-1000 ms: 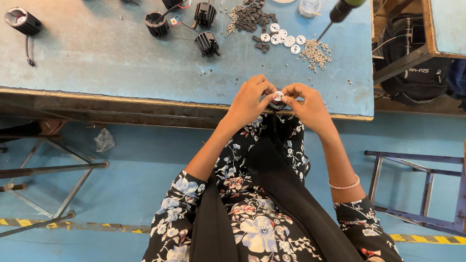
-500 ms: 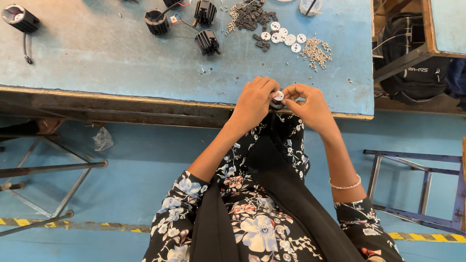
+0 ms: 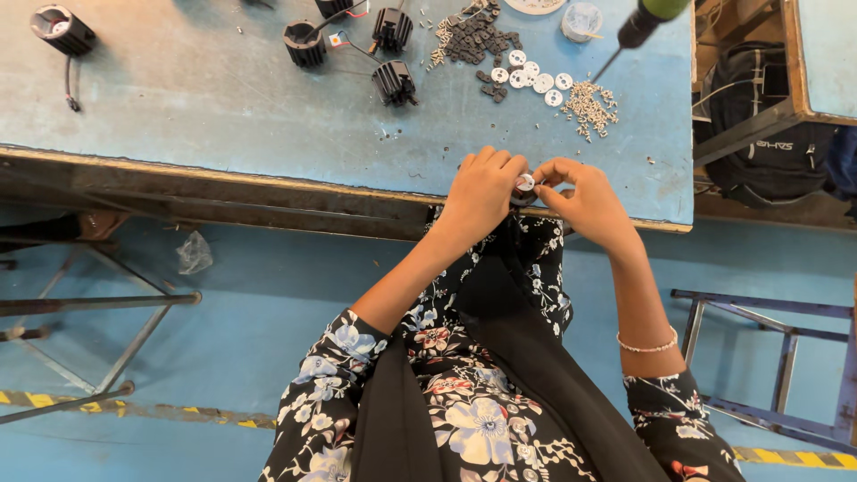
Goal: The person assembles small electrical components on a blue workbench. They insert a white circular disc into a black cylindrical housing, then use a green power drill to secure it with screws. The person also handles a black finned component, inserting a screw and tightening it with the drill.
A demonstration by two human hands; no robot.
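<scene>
My left hand (image 3: 482, 192) and my right hand (image 3: 585, 198) meet at the near edge of the blue worktable (image 3: 223, 107). Together they grip a small black round part with a white disc on top (image 3: 525, 184); most of the part is hidden by my fingers. Further back on the table lie several white discs (image 3: 534, 75), a heap of small black pieces (image 3: 473, 36) and a scatter of small screws (image 3: 591, 105).
Black finned housings (image 3: 393, 82) with wires sit at the back, another black cylinder (image 3: 61, 29) at far left. An electric screwdriver with a green grip (image 3: 644, 21) points down at the back right. A black backpack (image 3: 759, 134) lies right; metal frames stand on the blue floor.
Both hands stay closed on the small part at the table edge, with only slight finger shifts. The view has drifted a little.
</scene>
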